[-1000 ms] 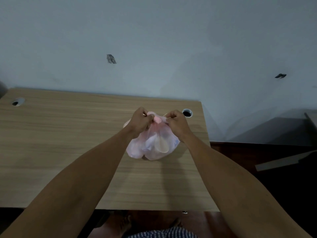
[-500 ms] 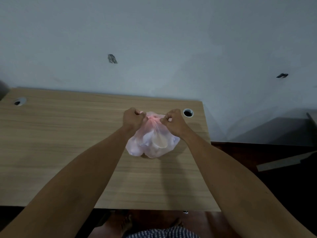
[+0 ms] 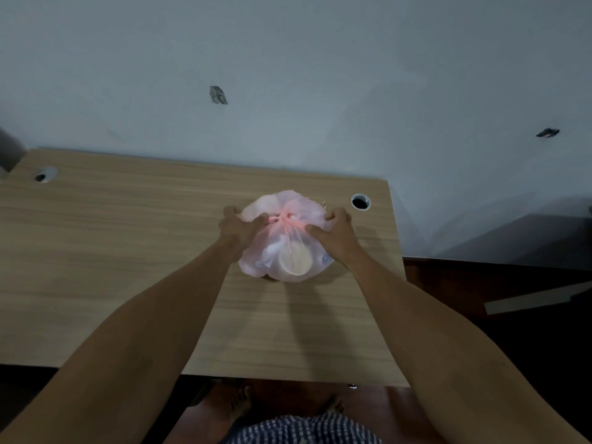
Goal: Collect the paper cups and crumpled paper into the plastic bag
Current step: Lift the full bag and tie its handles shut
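A pale pink translucent plastic bag [image 3: 282,254] sits on the wooden desk [image 3: 128,251], bulging with its contents. Through its front wall a paper cup [image 3: 294,261] shows, mouth toward me, with white crumpled paper [image 3: 272,251] beside it. The bag's top is twisted into a knot between my hands. My left hand [image 3: 238,227] grips the left handle end of the bag. My right hand [image 3: 333,230] grips the right handle end. Both ends are stretched outward from the knot.
A cable hole [image 3: 360,201] lies just behind my right hand, and another [image 3: 45,174] at the far left. The desk's right edge [image 3: 397,267] runs close to the bag, with dark floor and a pale board [image 3: 538,298] beyond. A wall stands behind the desk.
My hands have drawn apart from the bag's top, pulling the handle ends sideways and tightening the knot. The bag's loose top now fans out behind the knot.
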Demonstrator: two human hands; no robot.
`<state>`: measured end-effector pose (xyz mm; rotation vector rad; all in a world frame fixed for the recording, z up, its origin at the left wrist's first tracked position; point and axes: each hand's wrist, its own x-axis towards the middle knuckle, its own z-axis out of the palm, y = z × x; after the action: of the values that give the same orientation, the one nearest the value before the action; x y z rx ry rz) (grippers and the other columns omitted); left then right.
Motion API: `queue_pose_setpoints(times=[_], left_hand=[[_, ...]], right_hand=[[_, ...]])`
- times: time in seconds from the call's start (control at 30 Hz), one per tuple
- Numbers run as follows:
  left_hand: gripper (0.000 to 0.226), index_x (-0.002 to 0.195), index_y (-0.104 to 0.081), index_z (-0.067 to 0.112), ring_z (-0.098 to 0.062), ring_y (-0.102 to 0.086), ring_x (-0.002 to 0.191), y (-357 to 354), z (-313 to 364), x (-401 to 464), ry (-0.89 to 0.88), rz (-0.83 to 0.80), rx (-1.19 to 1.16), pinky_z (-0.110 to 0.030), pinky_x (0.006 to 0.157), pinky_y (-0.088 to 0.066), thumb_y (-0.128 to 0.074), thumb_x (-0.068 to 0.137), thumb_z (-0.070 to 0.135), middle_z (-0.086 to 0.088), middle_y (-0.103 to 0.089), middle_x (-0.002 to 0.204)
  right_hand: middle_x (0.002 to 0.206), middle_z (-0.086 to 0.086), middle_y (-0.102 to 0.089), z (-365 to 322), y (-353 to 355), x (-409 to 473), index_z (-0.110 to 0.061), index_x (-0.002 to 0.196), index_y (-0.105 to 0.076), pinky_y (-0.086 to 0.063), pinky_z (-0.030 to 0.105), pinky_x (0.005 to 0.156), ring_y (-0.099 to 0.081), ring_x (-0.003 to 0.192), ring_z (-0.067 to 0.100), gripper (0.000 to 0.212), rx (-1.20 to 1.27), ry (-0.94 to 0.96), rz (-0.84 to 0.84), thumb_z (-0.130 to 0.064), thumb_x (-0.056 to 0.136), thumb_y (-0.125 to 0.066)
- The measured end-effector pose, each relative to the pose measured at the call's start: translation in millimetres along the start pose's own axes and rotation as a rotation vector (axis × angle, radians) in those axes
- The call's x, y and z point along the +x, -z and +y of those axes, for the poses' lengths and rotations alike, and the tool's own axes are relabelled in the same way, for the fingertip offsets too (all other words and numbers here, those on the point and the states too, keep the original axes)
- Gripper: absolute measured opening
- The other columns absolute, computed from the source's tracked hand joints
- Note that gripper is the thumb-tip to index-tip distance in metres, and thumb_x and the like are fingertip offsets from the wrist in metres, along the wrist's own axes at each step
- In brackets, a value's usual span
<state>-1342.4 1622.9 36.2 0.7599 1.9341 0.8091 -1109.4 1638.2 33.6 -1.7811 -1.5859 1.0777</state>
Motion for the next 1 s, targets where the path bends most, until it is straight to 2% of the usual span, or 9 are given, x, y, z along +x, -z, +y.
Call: queue_pose_setpoints(times=[0.07,0.17,0.27,0.4,0.57,0.67,0.73,0.83,1.0], left_hand=[[0.113,0.153,-0.014,0.04,-0.04,-0.05,0.128,0,-8,-1,0.138,-0.04,-0.031,-0.051,0.086,-0.049,-0.08,0.066,0.07,-0.012,-0.035,0.154],[0.126,0.153,0.011,0.047,-0.044,-0.054,0.122,-1,-18,-1,0.222,-0.177,-0.192,-0.068,0.08,-0.049,-0.077,0.067,0.073,-0.004,-0.039,0.151],[0.101,0.153,-0.019,0.036,-0.035,-0.064,0.106,2,-17,1,0.123,-0.196,-0.247,-0.062,0.061,-0.055,-0.078,0.075,0.063,-0.001,-0.049,0.141],[0.086,0.138,-0.045,0.032,-0.031,-0.072,0.096,10,-16,6,0.008,-0.208,-0.249,-0.061,0.058,-0.058,-0.078,0.067,0.067,-0.004,-0.063,0.127],[0.062,0.129,-0.05,0.025,-0.025,-0.072,0.097,30,-6,2,-0.175,-0.182,-0.254,-0.05,0.069,-0.062,-0.077,0.08,0.051,-0.005,-0.066,0.12],[0.048,0.124,-0.045,0.028,-0.022,-0.069,0.092,46,-1,-5,-0.237,-0.166,-0.215,-0.032,0.053,-0.057,-0.073,0.089,0.044,0.0,-0.063,0.113],[0.059,0.133,-0.044,0.022,-0.024,-0.068,0.087,60,1,-8,-0.287,-0.155,-0.188,-0.021,0.04,-0.046,-0.073,0.088,0.049,-0.004,-0.065,0.113],[0.086,0.142,-0.035,0.017,-0.027,-0.069,0.091,85,3,-15,-0.262,-0.065,-0.178,-0.032,0.056,-0.054,-0.075,0.08,0.061,-0.003,-0.062,0.115],[0.03,0.089,-0.075,0.022,-0.013,-0.073,0.071,127,5,-39,-0.423,0.007,-0.206,-0.028,0.051,-0.05,-0.076,0.084,0.051,0.005,-0.075,0.078]], right_hand=[[0.148,0.007,-0.033,3,-3,-1,-0.017,0.146,-0.034,-0.041,0.035,0.102,-0.042,0.136,0.028,0.084,0.047,-0.074,-0.036,-0.041,0.081,-0.082],[0.157,0.008,-0.037,3,-10,-2,-0.026,0.158,-0.02,-0.043,0.045,0.11,-0.042,0.141,0.027,0.106,0.086,-0.112,-0.089,-0.061,0.073,-0.075],[0.148,0.001,-0.053,8,-16,-2,-0.028,0.153,-0.036,-0.047,0.044,0.106,-0.053,0.133,0.024,0.096,0.117,-0.109,-0.062,-0.065,0.071,-0.069],[0.147,-0.001,-0.055,1,-19,-13,-0.028,0.152,-0.04,-0.047,0.04,0.105,-0.054,0.13,0.021,0.078,0.17,-0.074,0.036,-0.048,0.085,-0.074],[0.135,-0.009,-0.059,-18,-29,-30,-0.027,0.147,-0.048,-0.046,0.029,0.094,-0.057,0.123,0.014,0.068,0.21,-0.012,0.124,-0.043,0.086,-0.075],[0.13,-0.008,-0.061,-35,-34,-40,-0.025,0.142,-0.052,-0.04,0.022,0.087,-0.057,0.117,0.011,0.06,0.199,0.028,0.185,-0.04,0.088,-0.074],[0.128,-0.008,-0.061,-51,-40,-49,-0.023,0.14,-0.054,-0.038,0.019,0.085,-0.055,0.111,0.007,0.057,0.198,0.047,0.22,-0.038,0.089,-0.075],[0.114,-0.006,-0.069,-72,-47,-61,-0.022,0.121,-0.061,-0.043,0.02,0.075,-0.063,0.105,0.013,0.038,0.19,0.125,0.253,-0.035,0.088,-0.076],[0.101,-0.012,-0.066,-108,-53,-76,-0.017,0.119,-0.063,-0.04,0.004,0.066,-0.062,0.092,0.004,0.032,0.22,0.219,0.206,-0.024,0.09,-0.074]])
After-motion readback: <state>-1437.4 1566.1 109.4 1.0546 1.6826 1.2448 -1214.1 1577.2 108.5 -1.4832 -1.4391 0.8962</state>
